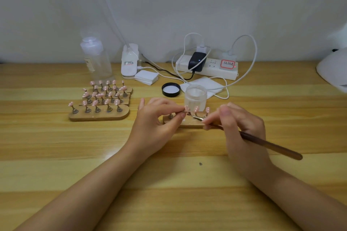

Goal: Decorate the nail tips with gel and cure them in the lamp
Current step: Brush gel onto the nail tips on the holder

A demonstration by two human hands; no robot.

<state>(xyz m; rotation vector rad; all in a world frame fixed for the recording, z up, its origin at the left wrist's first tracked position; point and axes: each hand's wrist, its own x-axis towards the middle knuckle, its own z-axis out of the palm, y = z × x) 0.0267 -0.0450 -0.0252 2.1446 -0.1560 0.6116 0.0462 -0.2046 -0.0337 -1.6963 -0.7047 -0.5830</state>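
Two hands are working: the left hand (157,116) is pinching a nail tip (186,108), the right hand (238,124) is gripping a brush (262,141); just beyond them, an open jar (195,97) is holding clear gel.

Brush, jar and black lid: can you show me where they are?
brush (270,145), head view, on its brown handle.
jar (195,97), head view, on its clear side.
black lid (170,89), head view, on its white inside.

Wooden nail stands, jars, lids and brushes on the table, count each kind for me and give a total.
Wooden nail stands: 5, four grouped at left, one by the left hand
Clear jar: 1
Black lid: 1
Brush in right hand: 1
Total: 8
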